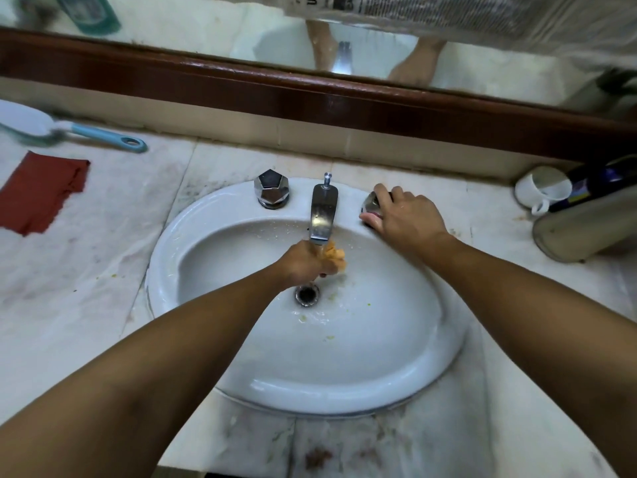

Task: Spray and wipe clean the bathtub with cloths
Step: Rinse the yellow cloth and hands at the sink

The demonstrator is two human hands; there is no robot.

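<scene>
Marble counter (103,270) streaked with stains carries a white oval sink (206,215) beneath a wood-framed mirror (206,46). Right under the chrome spout (323,215), over the drain (306,294), the left hand (305,262) holds a bunched orange cloth (336,255); its fingers are closed round the wad, most of which is hidden in the fist. So crumpled, the cloth shows no clear long axis; its free end sticks out to the right, away from the palm. The right hand (405,215) lies over the right tap knob (370,205), fingers curled onto it in a turning grip. The left tap knob (272,189) is untouched. Whether water is running cannot be told.

Risks, as I judge them: a hard turn could send water splashing over the rim onto the counter, and a loose hold could let the cloth drop onto the drain. Farther left lie a red cloth (41,194) and a blue-handled brush (103,136); at far right stand a white cup (541,191) and a beige container (586,225).
</scene>
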